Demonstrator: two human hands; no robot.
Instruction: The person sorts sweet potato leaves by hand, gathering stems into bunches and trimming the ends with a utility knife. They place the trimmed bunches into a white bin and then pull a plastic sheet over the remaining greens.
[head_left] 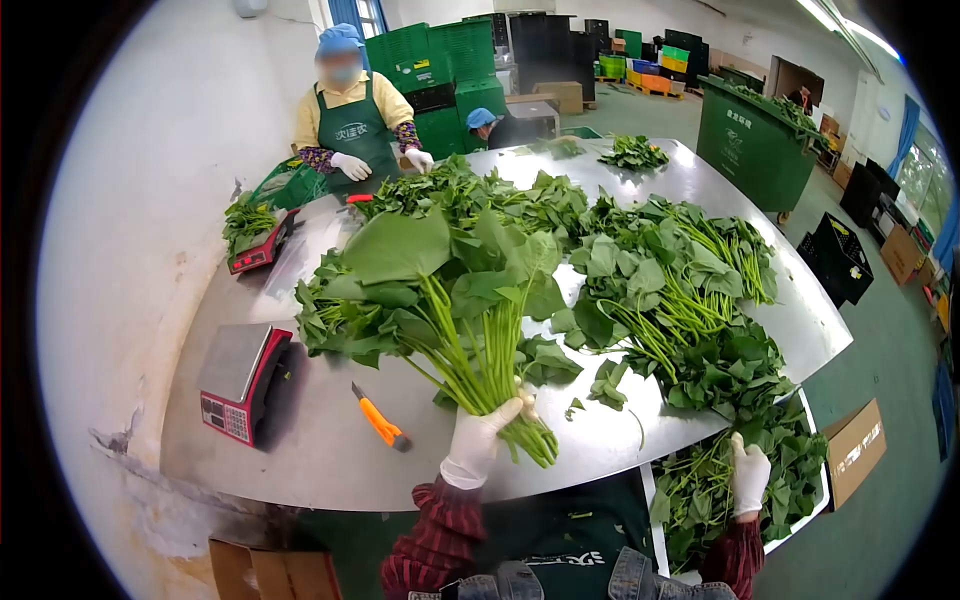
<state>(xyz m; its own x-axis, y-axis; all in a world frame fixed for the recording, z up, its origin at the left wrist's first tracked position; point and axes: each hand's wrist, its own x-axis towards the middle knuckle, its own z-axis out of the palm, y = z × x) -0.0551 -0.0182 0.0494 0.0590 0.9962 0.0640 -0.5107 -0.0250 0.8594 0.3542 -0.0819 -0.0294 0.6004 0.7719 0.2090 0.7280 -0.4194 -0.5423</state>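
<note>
My left hand (480,440), in a white glove, is wrapped round the stem ends of a big bunch of leafy greens (465,325). The bunch is held above the metal table, its broad leaves fanning away from me. Lower right, my gloved right hand (750,475) is over a white crate (822,470) full of more leafy greens (700,490). Its fingers are closed among the leaves there; the fingertips are partly hidden. An orange-handled knife (380,422) lies on the table left of my left hand.
Piles of greens (650,290) spread over the metal table (330,460). Two red scales (243,385) stand at the left. Across the table is a co-worker (355,130) in a green apron, and another person (490,125) bends behind. A green bin (750,150) stands at the right.
</note>
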